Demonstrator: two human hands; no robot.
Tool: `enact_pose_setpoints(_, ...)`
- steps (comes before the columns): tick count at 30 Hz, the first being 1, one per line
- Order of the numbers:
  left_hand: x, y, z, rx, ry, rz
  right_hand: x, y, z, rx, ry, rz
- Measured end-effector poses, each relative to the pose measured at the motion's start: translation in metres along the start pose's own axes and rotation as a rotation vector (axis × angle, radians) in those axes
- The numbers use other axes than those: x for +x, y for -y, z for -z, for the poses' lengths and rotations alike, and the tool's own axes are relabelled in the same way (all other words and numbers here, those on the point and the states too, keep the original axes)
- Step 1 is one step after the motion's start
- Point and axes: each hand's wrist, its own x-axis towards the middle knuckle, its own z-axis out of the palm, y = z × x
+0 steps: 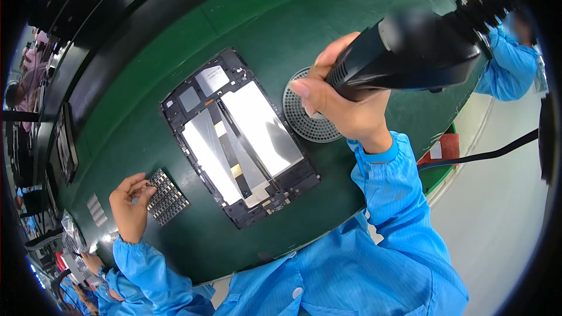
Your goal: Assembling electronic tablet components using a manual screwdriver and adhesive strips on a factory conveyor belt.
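Note:
My right hand is wrapped round the lower end of a black powered hand tool with vent slots. A ribbed black cord or hose runs from the tool's upper end, and its working tip is hidden. Below that hand lies a round grey plate full of small holes. My left hand pinches at the edge of a dark rectangular tray with rows of small parts; what is between the fingertips is too small to make out. Between my hands an opened tablet housing lies with its silvery battery panels facing up.
Small strips of metal-coloured parts lie left of my left hand. A dark rack runs along the left. At lower left shows another person's hand; a person in blue is at upper right. A red bin stands beyond the table's right edge.

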Motion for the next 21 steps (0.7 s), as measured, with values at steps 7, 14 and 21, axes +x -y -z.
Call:
enact_pose_setpoints(7,-0.003,-0.011,-0.012,0.145,-0.123,-0.074,0.001,0.001,0.000,0.018,0.025,0.007)
enact_pose_setpoints(14,-0.018,-0.019,-0.016,0.384,-0.290,-0.358,0.001,0.018,-0.005,0.090,-0.065,-0.035)
enact_pose_setpoints(21,-0.030,-0.023,-0.057,0.054,-0.269,-0.564,0.020,0.037,-0.030,0.294,-0.052,0.035)
